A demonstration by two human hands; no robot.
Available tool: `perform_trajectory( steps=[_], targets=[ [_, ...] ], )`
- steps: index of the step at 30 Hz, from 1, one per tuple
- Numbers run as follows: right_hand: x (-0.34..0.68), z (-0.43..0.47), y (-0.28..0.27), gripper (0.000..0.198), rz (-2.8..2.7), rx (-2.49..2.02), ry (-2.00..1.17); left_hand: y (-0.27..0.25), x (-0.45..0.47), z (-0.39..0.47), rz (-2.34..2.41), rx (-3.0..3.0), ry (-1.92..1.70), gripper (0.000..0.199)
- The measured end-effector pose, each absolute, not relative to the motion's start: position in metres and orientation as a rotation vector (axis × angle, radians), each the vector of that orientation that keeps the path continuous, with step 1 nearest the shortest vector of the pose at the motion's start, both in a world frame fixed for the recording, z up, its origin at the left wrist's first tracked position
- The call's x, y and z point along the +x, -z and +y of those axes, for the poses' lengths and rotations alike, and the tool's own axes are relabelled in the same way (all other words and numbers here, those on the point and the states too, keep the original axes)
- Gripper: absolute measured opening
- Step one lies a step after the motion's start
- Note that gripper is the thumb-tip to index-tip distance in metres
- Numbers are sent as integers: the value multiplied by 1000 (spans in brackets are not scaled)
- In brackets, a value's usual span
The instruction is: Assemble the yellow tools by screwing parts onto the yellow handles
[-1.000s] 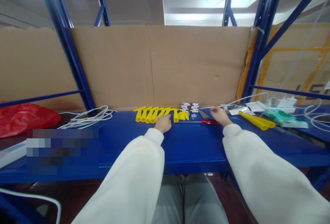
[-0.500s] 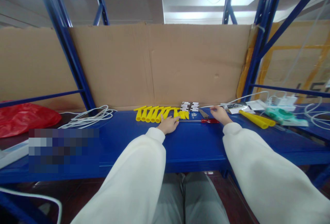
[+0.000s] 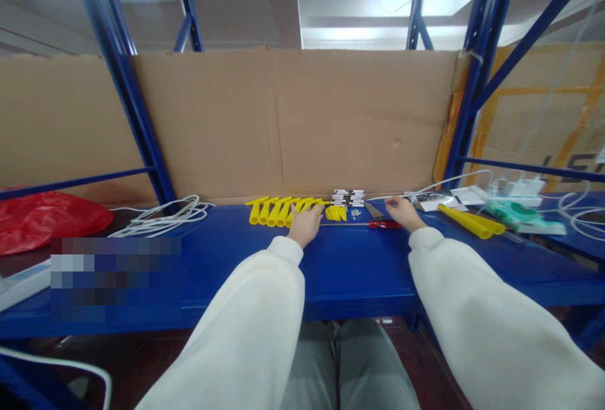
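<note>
Far on the bench (image 3: 354, 265), the left hand (image 3: 305, 222) meets the yellow cones (image 3: 282, 213) at their right end, seemingly aligning them, calling for light contact; the right hand (image 3: 404, 213) curls beside a screwdriver (image 3: 384, 225). Whether fingers grip, I cannot tell.

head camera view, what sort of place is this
Probably a work spot in a workshop or storeroom: a red-handled screwdriver and a row of yellow tapered tubes lie on a blue metal bench between blue rack uprights.
</note>
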State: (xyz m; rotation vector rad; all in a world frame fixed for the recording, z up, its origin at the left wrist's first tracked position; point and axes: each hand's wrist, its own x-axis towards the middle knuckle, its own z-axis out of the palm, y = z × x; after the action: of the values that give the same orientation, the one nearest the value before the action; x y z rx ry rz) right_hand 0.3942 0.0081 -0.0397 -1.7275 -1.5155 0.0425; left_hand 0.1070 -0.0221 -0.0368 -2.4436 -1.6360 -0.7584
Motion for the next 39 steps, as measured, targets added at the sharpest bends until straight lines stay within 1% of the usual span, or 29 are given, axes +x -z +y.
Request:
perform_trajectory(
  steps=[14, 20, 39],
  targets=[
    [399, 14, 44, 23, -1531, -1667, -44, 32, 104, -19, -1552, -2157, 948, 34],
    [400, 15, 45, 22, -1524, -1659, -45, 32, 103, -17, -1487, -2120, 1008, 33],
    [394, 11, 41, 26, -1526, -1693, -61, 21, 102, -26, -1354, -2035, 1170, 31]
  ],
)
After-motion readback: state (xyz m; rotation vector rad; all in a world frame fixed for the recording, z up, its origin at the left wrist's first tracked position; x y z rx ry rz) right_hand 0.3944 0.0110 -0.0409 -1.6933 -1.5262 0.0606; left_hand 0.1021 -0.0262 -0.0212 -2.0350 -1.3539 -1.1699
